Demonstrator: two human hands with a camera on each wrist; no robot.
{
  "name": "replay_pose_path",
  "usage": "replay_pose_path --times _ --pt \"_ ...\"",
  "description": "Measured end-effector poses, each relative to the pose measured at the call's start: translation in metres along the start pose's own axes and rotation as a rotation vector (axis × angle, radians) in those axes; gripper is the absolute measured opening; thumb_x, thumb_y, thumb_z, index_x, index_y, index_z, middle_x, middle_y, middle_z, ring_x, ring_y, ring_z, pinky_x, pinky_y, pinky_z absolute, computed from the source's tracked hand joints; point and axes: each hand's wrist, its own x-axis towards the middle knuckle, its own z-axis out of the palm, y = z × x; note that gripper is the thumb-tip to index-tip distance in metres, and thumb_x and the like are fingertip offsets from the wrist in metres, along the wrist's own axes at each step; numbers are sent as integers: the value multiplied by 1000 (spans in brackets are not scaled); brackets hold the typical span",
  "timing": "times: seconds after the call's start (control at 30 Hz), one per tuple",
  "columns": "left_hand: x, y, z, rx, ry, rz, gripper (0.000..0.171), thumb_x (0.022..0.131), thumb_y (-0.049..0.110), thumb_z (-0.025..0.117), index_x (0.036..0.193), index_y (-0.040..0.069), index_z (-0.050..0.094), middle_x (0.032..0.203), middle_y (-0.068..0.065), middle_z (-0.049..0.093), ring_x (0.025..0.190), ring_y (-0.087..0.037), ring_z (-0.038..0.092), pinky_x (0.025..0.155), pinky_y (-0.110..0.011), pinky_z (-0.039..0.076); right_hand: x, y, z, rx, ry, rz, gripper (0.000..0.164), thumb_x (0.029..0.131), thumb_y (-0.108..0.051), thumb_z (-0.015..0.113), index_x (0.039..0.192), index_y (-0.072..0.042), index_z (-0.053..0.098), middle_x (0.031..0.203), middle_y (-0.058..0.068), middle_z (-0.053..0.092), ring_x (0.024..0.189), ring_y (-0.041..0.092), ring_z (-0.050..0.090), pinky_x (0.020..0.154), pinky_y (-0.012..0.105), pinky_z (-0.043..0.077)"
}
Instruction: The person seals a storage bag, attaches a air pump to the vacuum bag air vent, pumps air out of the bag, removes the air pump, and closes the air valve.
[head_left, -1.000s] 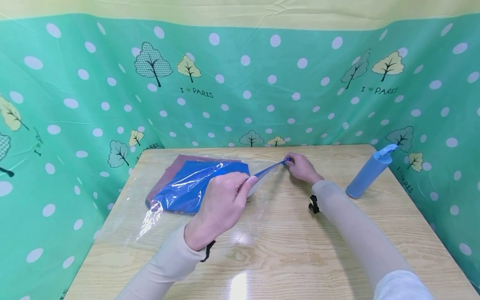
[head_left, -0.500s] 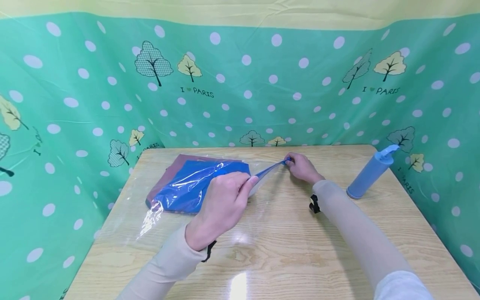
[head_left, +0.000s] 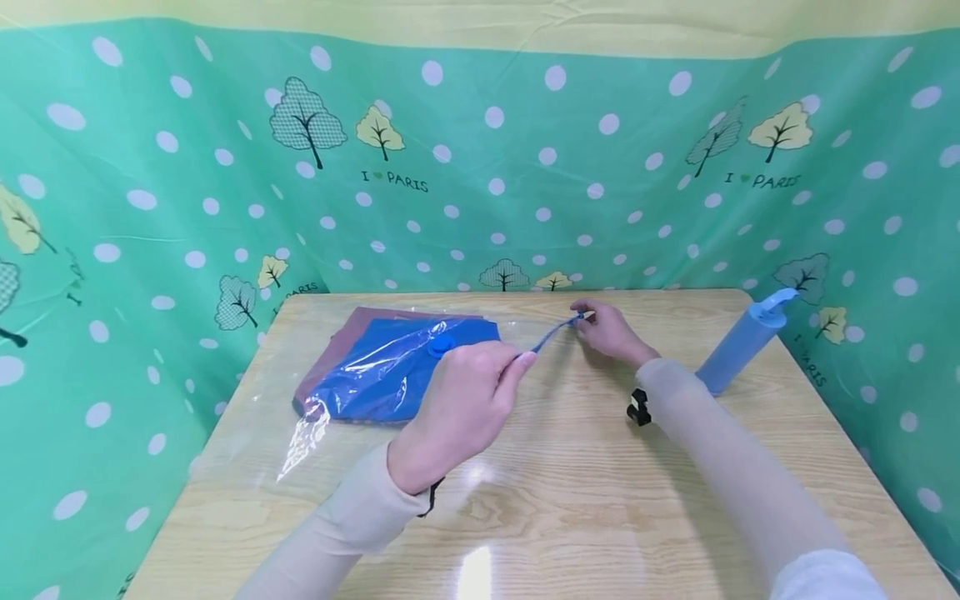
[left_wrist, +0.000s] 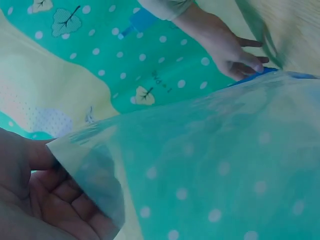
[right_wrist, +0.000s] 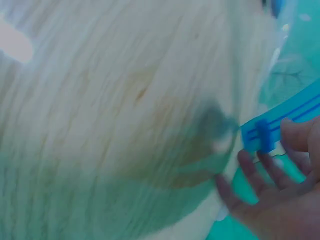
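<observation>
A clear vacuum storage bag (head_left: 255,450) lies on the table with folded blue cloth (head_left: 382,375) and maroon cloth (head_left: 330,354) in it. On its film sits a round blue valve (head_left: 441,346). My left hand (head_left: 465,400) pinches the near corner of the bag's mouth between thumb and curled fingers, lifting it off the table. At the far end of the blue zip strip (right_wrist: 300,110), my right hand (head_left: 609,335) pinches the edge beside a small blue slider (right_wrist: 263,135), its other fingers spread. The strip stretches between both hands.
A blue hand pump (head_left: 738,350) stands at the right of the wooden table (head_left: 570,517). A green dotted curtain (head_left: 480,167) hangs round the back and sides. Glare marks the table's front.
My left hand has moved slightly right with the bag's corner, and the valve has come into view. My right hand's fingers have spread a little at the slider.
</observation>
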Motion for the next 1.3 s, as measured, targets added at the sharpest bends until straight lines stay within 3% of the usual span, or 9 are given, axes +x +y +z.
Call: replay_pose_path --times 0.1,0.23,0.33,0.43,0.6,0.73,0.93,1.13,1.3 --pt "0 1 3 3 -38 -15 41 107 16 64 67 17 54 60 7 42 57 -10 49 55 -29 43 -5 -11 -2 51 -19 79 48 107 -7 54 151 9 43 146 32 49 130 48 52 109 57 45" --pt "1 2 9 11 -88 -12 39 107 18 64 69 17 56 60 7 42 56 -11 47 55 -29 42 -14 -26 -4 154 -56 246 56 109 -15 48 156 11 32 144 33 48 130 47 52 106 55 47" --pt "3 2 14 17 -105 -4 40 108 19 64 69 18 54 61 6 41 55 -11 46 55 -29 42 -18 -36 -6 229 -90 340 56 112 -23 43 154 13 34 139 33 54 125 44 58 103 53 51" --pt "4 4 18 15 -124 -5 42 108 20 62 68 18 52 61 6 41 55 -11 46 56 -30 42 -21 -41 -9 301 -123 383 54 113 -29 41 147 13 44 130 30 61 118 42 63 102 54 52" --pt "5 8 24 22 -182 -11 39 109 21 61 71 16 57 62 6 45 58 -11 50 57 -30 45 -26 -43 -14 389 -132 374 47 111 -38 45 125 4 61 99 16 66 92 30 64 94 52 53" --pt "5 9 29 32 -227 -23 36 109 22 61 73 17 59 63 7 47 60 -10 52 60 -30 47 -30 -41 -17 353 -130 350 39 108 -40 56 108 -2 63 94 13 64 85 26 62 88 47 54" --pt "7 10 37 40 -249 -17 35 109 23 61 75 16 62 62 8 47 60 -8 52 60 -27 46 -35 -37 -17 294 -135 315 33 106 -28 63 114 5 66 88 11 64 79 23 60 78 40 55" --pt "8 11 42 33 -276 -24 34 109 24 61 76 16 62 60 8 43 56 -8 50 56 -25 44 -37 -31 -13 267 -128 302 27 106 -19 61 112 6 67 74 2 59 66 13 52 61 27 47" --pt "10 12 45 17 -308 -48 32 109 25 61 79 16 64 60 7 41 56 -10 48 55 -24 43 -37 -28 -10 256 -125 299 23 106 -16 59 112 6 65 71 1 55 62 12 50 57 24 42"
